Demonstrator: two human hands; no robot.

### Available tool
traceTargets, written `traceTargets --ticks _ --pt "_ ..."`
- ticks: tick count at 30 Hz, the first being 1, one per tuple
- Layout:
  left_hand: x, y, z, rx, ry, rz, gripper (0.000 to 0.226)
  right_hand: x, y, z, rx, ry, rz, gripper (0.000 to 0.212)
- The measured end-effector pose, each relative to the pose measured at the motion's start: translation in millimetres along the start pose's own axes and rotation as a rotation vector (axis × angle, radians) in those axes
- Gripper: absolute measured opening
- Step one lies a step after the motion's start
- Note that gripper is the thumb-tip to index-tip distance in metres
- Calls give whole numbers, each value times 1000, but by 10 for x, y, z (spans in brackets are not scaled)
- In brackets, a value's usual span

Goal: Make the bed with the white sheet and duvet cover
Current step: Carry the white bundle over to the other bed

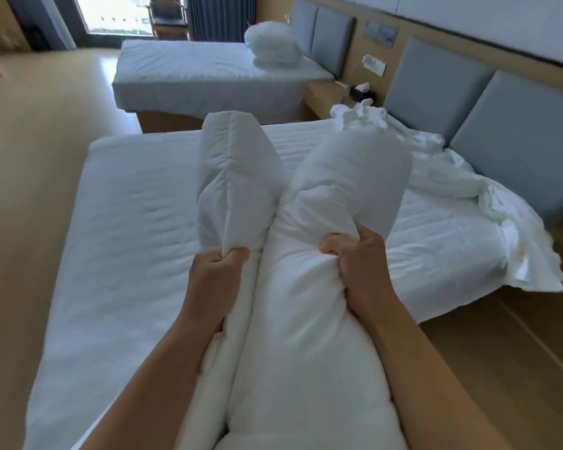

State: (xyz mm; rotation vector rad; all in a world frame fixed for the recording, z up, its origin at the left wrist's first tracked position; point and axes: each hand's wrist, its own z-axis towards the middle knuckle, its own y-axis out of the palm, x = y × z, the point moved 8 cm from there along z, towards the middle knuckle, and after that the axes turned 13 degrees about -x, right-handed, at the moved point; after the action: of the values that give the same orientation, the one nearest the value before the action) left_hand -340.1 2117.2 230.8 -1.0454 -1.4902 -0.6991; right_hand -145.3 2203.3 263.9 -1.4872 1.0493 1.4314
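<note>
1. Over the near bed (127, 228) we hold a bunched white duvet (306, 336) up in front of us.
2. Our left hand (220, 264) is closed in a tight fist, fingers curled round a folded edge of the duvet. Above the fist that edge stands up as a tall padded fold.
3. Our right hand (355, 254) grips a thick bunch of the same duvet, fingers dug into the filling and thumb wrapped over it. A second rounded roll rises above this fist, just beside the first fold.
4. Below the hands, the rest of the duvet hangs between our forearms and runs out of the bottom of the view.
5. On the mattress the white sheet (117, 287) lies spread out, fairly flat on the left side with only light creases.
6. At the head end and along the right side of the bed a crumpled white cloth (468, 206) lies heaped. It touches the grey padded headboard (517, 141), and one edge hangs over the bed's right side. We cannot tell whether it is the duvet cover.
7. Beyond it stands a second bed (208, 76), also covered in white, with pillows (273, 43) piled at its head.
8. Between the two beds sits a wooden bedside unit (325, 95); the small items on it are too small to tell.
9. Around the beds the floor (30, 157) is pale wood, and a window (121, 14) shows at the far end.
</note>
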Motion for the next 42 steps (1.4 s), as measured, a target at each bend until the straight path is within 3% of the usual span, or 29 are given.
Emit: traceTargets --ticks 4,8,12,19,21,23,25,26,28,31,35,36,39,42 --pt "477 159 617 118 42 -44 16 -415 -97 918 -110 -76 -36 15" --pt "939 162 1398 207 111 -82 32 -765 -3 1922 -202 -131 -26 11" --pt "1239 41 2285 275 141 -103 28 -960 326 2961 -302 -183 -38 14" --pt "1362 -450 3819 442 238 -59 41 -959 1009 4667 -448 -229 -14 11" --pt "1134 -561 4306 552 229 97 40 -588 1177 5181 -377 -234 -224 13" --pt "722 -512 4788 584 155 436 29 69 1388 5584 -305 -193 -736 39" --pt "39 -317 5271 419 -99 847 26 955 1593 5773 -419 -21 -1155 77" --pt "-345 -243 5450 312 -238 1005 36 1372 1644 5798 -490 64 -1261 86" --pt "-888 -192 5700 224 -370 1091 43 2003 1644 5875 -545 169 -1308 91" --pt "-1290 -32 5899 147 -350 966 42 2416 1507 5991 -540 194 -1291 95" --pt "-1737 285 5747 101 -387 372 55 2466 1188 5777 -435 15 -1285 97" --pt "-1774 352 5722 83 -391 313 61 2431 1084 5731 -401 -44 -1234 95" --pt "-1782 547 5729 36 -425 260 91 2356 693 5721 -347 -137 -1062 87" --pt "-1769 1003 5670 -12 -493 345 89 2411 254 5754 -352 -90 -1004 85"
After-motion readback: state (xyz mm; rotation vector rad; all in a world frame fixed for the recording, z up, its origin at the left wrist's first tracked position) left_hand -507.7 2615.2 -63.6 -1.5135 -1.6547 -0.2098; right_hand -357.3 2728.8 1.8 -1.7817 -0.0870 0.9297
